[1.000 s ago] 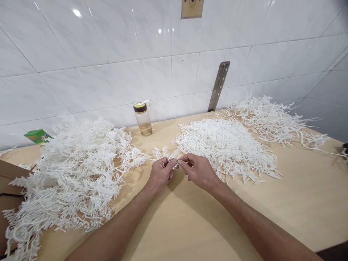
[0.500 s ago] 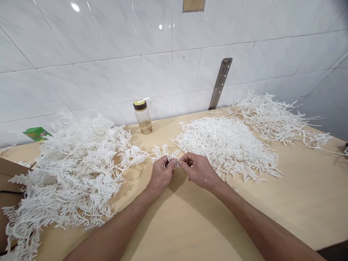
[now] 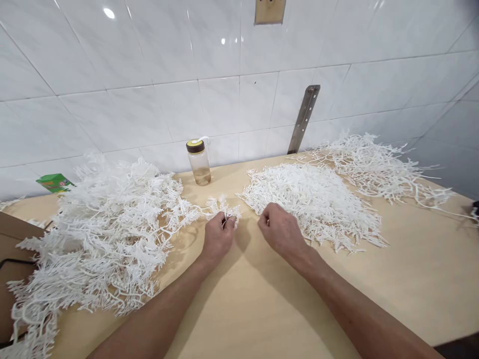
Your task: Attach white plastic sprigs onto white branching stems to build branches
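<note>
White branched strands, which look like plastic, form a large tangled heap [image 3: 108, 234] on the left. One white branched sprig [image 3: 220, 205] reaches from that heap into my left hand [image 3: 219, 237], whose thumb and fingers are pinched on it. Apart from it, my right hand [image 3: 282, 230] is closed, knuckles up, at the near left edge of a pile of short white pieces [image 3: 310, 197]. Its fingertips are turned down and hidden, so I cannot make out what they hold, if anything.
A bottle with a dark lid [image 3: 199, 164] stands near the tiled wall. Bare white branches [image 3: 374, 164] lie at the back right. A perforated metal strip [image 3: 305, 119] leans on the wall. A green box [image 3: 55, 182] and a cardboard box [image 3: 15, 249] are at the left.
My right hand has drawn away from my left hand, rightward toward the pile of short pieces. My left hand keeps its pinch on the sprig. The view has tilted up slightly.
</note>
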`<action>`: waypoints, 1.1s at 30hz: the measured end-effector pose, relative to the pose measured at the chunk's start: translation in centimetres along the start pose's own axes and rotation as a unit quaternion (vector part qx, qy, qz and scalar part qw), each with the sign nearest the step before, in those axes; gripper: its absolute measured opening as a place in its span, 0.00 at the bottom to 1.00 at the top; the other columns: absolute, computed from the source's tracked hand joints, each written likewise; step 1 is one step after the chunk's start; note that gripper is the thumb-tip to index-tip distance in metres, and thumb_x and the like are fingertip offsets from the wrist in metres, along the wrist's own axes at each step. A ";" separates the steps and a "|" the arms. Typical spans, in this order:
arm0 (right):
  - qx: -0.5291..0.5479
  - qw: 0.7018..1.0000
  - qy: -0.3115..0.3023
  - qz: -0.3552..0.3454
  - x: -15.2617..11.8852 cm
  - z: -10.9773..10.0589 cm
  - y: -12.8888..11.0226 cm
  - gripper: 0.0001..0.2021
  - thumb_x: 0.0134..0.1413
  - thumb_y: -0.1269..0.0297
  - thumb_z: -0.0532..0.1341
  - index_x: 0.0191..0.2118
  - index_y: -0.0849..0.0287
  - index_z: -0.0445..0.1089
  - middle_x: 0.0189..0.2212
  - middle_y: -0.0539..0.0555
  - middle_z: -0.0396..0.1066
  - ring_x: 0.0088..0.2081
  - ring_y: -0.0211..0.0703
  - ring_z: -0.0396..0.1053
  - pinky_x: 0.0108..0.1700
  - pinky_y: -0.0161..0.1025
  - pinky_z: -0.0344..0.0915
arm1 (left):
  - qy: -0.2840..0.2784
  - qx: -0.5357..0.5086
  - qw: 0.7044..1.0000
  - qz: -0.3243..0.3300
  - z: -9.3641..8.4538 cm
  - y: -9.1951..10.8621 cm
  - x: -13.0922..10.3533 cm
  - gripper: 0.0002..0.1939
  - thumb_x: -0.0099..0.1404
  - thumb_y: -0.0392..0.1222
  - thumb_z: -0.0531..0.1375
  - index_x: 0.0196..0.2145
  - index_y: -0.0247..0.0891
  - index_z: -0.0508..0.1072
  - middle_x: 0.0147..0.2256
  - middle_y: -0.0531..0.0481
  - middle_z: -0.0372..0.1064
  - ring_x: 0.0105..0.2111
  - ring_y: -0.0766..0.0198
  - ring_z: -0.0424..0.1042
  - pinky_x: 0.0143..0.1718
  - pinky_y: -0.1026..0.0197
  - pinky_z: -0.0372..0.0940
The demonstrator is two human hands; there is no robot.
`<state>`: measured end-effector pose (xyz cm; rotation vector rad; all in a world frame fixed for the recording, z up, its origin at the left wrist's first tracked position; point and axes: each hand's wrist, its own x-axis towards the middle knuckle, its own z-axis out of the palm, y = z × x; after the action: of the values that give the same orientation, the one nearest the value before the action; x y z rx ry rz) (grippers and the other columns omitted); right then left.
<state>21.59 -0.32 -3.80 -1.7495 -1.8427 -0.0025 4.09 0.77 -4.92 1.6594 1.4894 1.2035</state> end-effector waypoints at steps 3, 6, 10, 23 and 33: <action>0.017 0.995 0.087 0.041 1.0 -1.3 2.2 0.03 0.54 0.71 0.56 0.33 0.59 0.66 0.29 0.54 0.69 0.29 0.43 0.66 0.33 0.39 0.59 | -0.034 -0.075 0.995 -0.052 -0.4 -0.2 0.3 0.18 0.63 0.51 0.57 0.21 0.39 0.60 0.18 0.58 0.53 0.21 0.69 0.52 0.25 0.64 0.49; 0.078 0.987 0.135 0.035 1.2 -1.9 2.8 0.06 0.54 0.69 0.57 0.38 0.61 0.70 0.35 0.58 0.71 0.29 0.43 0.68 0.35 0.41 0.63 | -0.055 -0.118 0.989 -0.070 -0.4 -0.1 0.4 0.18 0.61 0.54 0.59 0.22 0.38 0.64 0.16 0.59 0.51 0.19 0.70 0.50 0.23 0.64 0.47; 0.232 0.973 0.003 0.006 -0.2 -0.7 0.5 0.10 0.59 0.61 0.57 0.39 0.59 0.72 0.31 0.54 0.73 0.26 0.40 0.69 0.31 0.39 0.67 | -0.059 -0.121 0.989 -0.054 -0.5 0.1 0.3 0.19 0.60 0.54 0.61 0.20 0.38 0.64 0.15 0.59 0.53 0.19 0.70 0.52 0.23 0.64 0.48; 0.439 0.870 -0.176 0.138 -1.1 1.1 -1.7 0.14 0.54 0.53 0.63 0.36 0.60 0.71 0.22 0.46 0.68 0.14 0.32 0.63 0.17 0.32 0.62 | -0.066 -0.117 0.991 -0.014 -0.3 0.4 -0.1 0.16 0.61 0.47 0.60 0.20 0.38 0.63 0.17 0.58 0.57 0.20 0.70 0.56 0.23 0.65 0.52; 0.522 0.813 -0.223 0.128 -1.1 1.9 -1.0 0.15 0.54 0.51 0.64 0.32 0.59 0.69 0.16 0.43 0.61 0.13 0.30 0.58 0.16 0.29 0.55 | -0.082 -0.151 0.985 -0.017 -0.3 0.4 -0.1 0.16 0.62 0.48 0.61 0.22 0.38 0.65 0.15 0.59 0.56 0.17 0.71 0.55 0.21 0.65 0.52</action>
<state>19.89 -0.70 -5.45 -1.1727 -1.3615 1.3612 4.00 0.57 -4.43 1.4833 1.1656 1.1786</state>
